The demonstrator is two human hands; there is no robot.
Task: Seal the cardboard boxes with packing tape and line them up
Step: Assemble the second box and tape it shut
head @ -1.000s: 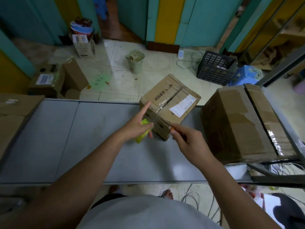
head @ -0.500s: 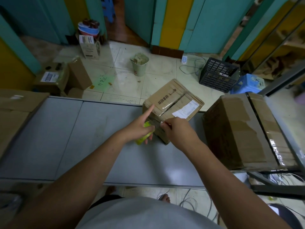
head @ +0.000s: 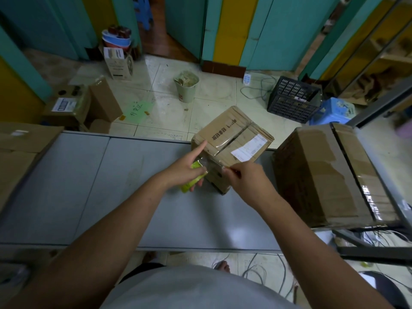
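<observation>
I log the small box (head: 231, 139) at the surface's (head: 111, 186) far edge. The left hand (head: 185, 169) grips a green tape roll (head: 191, 184), forefinger on the box. The right hand (head: 247, 177) pinches tape (head: 214, 166) at its near corner.

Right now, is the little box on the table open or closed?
Closed. The small box's top flaps lie flat, and clear tape runs along the seam between them.

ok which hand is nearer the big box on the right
Right. The right hand sits just left of the big box; the left hand, gripping a green tape tool, is farther left.
</observation>
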